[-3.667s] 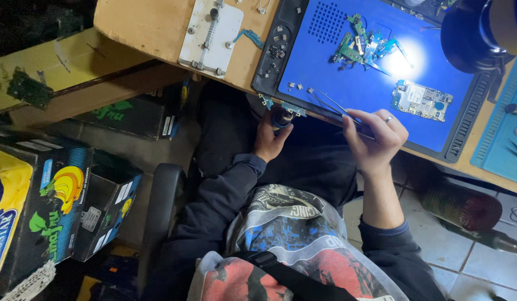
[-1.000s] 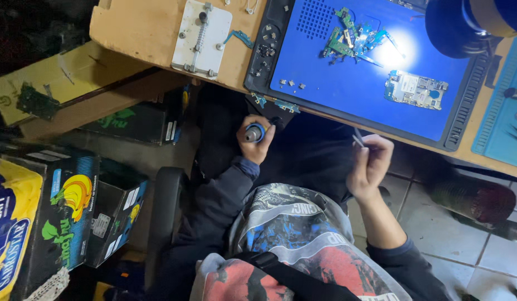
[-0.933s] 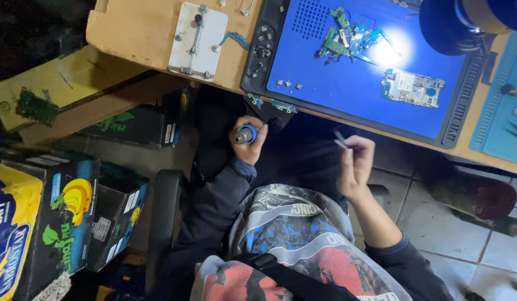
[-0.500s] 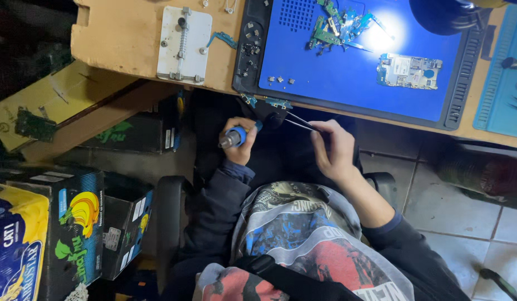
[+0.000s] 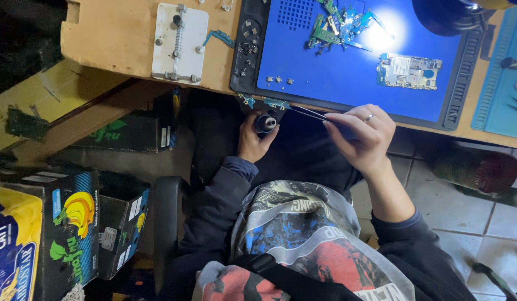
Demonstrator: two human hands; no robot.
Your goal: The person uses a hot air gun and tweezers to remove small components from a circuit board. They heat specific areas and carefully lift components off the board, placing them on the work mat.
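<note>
Tweezers (image 5: 308, 113) sit pinched in my right hand (image 5: 361, 136) just below the middle of the frame, their thin tips reaching left toward the small dark cylindrical tool (image 5: 265, 122) that my left hand (image 5: 254, 142) holds. My right fingers (image 5: 347, 118) are curled tight around the tweezers' rear end, thumb and forefinger pressed together, with a ring on one finger. My left fingers are wrapped closed round the cylinder, its pale round end facing up at me. Both hands hang below the front edge of the table (image 5: 113, 39), over my lap.

On the table, upper centre, lies the blue work mat (image 5: 347, 78). A small green strip of circuit (image 5: 269, 102) rests at its near edge, just above the cylinder. A larger circuit board (image 5: 408, 71) lies on the mat's right part, and a heap of green board pieces (image 5: 339, 25) near the top under bright light. A white metal holder plate (image 5: 179, 42) lies upper left.
</note>
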